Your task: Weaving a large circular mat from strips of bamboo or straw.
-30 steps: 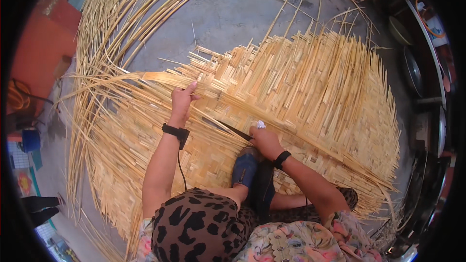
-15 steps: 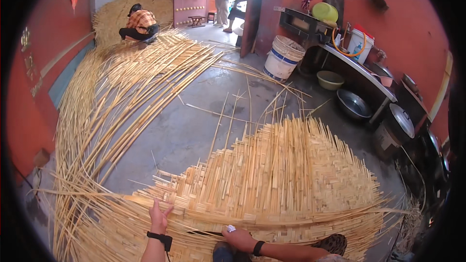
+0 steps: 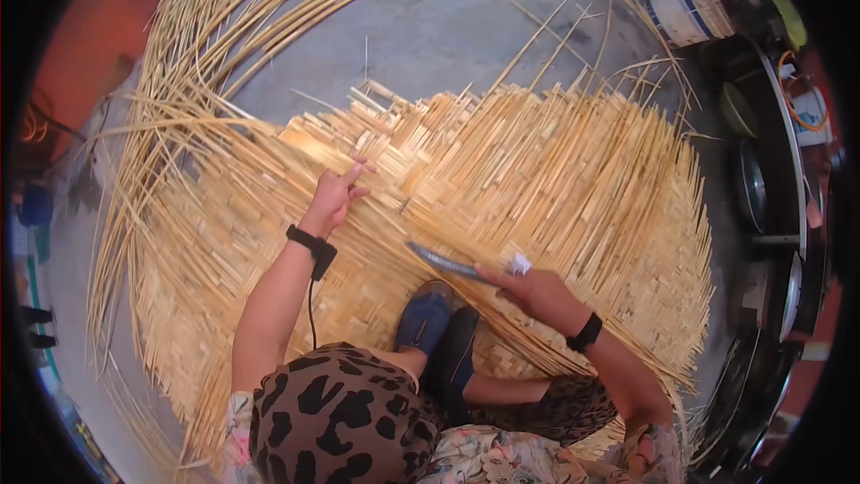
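A large mat (image 3: 528, 152) of woven, pale split reed lies spread beneath me, with my blue shoe (image 3: 421, 315) resting on it. My left hand (image 3: 336, 197) is over the loose long reed strips on the mat's left part, touching them, its index finger and thumb stretched apart. A wide pale strip (image 3: 309, 148) lies just beyond its fingers. In my right hand (image 3: 542, 294) is a knife (image 3: 439, 260) with a dark curved blade, pointing left, close above the strips. Something white and crumpled (image 3: 518, 263) sits at this hand's thumb; its kind is unclear. The knife's handle is hidden by my fingers.
Long reeds (image 3: 260, 0) sweep over the grey floor (image 3: 412, 31) at the far left. A white bucket (image 3: 688, 13) stands far right. Basins (image 3: 751, 184) sit under a counter (image 3: 793, 161) along the right wall. Loose reed pieces (image 3: 537, 27) lie beyond the mat.
My view has tipped downward, so the doorway and the crouching person have left it. The knife, mostly hidden before, now shows its blade. My knees and shoes are in view.
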Tool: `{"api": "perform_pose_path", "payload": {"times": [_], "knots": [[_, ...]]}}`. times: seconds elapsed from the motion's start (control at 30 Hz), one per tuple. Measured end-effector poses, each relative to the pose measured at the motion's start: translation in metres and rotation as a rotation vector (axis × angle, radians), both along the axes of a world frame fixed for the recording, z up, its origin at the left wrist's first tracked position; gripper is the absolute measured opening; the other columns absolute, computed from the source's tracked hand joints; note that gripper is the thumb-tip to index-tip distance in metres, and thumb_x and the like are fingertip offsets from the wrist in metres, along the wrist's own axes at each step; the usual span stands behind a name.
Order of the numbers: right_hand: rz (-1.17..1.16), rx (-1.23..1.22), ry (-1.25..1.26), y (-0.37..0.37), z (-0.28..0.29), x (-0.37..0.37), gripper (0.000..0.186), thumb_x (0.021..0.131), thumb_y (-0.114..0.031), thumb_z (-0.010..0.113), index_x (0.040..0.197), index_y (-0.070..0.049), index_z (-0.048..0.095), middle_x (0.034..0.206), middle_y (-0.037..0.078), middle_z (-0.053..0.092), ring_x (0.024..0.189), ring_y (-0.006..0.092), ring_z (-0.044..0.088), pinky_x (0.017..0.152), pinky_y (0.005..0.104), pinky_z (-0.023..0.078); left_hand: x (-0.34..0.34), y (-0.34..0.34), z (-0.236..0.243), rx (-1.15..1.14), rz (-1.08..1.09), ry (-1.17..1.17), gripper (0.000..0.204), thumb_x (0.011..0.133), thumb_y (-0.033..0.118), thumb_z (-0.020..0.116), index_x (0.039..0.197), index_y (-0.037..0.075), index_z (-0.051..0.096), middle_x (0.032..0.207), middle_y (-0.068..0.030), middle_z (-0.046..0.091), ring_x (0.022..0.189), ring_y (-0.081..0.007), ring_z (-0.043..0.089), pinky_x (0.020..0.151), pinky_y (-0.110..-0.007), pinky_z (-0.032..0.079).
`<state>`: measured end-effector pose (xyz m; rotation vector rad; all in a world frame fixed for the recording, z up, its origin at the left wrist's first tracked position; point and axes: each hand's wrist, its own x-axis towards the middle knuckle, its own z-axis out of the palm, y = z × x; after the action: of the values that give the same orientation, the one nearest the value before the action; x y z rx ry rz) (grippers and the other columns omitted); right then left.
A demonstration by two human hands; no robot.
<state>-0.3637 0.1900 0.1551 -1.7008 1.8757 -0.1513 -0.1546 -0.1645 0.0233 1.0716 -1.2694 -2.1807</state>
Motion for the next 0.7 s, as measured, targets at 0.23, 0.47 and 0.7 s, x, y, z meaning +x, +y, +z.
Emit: {"api": "perform_pose_path", "payload": {"times": [0.23,0.47,0.7], "knots": [[0.295,-0.187,0.18,-0.127,-0.056,-0.02,0.039,0.094,-0.032,0.059,0.132,-0.04,0.058,0.075,0.008,0.061,0.066,0.0276,0.064,0.054,0.0409,0.05,0.022,0.025,-0.009,0.026,-0.102,-0.052,0.028,0.101,0.015,0.056,0.122,-0.002,0.059,0.11,-0.0108,0.068,0.105,-0.0201,0.066,0.087,-0.031,0.059],[0.391,-0.074,0.2,-0.175,-0.109,-0.034,0.035,0.097,-0.045,0.053,0.131,-0.04,0.06,0.076,0.007,0.066,0.071,0.0263,0.068,0.056,0.04,0.052,0.023,0.04,-0.009,0.011,-0.034,-0.046,0.03,0.104,0.022,0.049,0.118,-0.001,0.062,0.108,-0.0145,0.069,0.098,-0.0214,0.069,0.089,-0.032,0.057],[0.25,-0.136,0.107,-0.154,-0.122,-0.029,0.033,0.097,-0.042,0.053,0.129,-0.036,0.061,0.075,0.008,0.067,0.069,0.0286,0.068,0.056,0.0425,0.052,-0.031,0.146,0.056,-0.873,-0.303,-0.109,0.024,0.099,0.025,0.059,0.099,0.006,0.072,0.082,-0.0074,0.073,0.064,-0.0137,0.066,0.062,-0.03,0.052]]}}
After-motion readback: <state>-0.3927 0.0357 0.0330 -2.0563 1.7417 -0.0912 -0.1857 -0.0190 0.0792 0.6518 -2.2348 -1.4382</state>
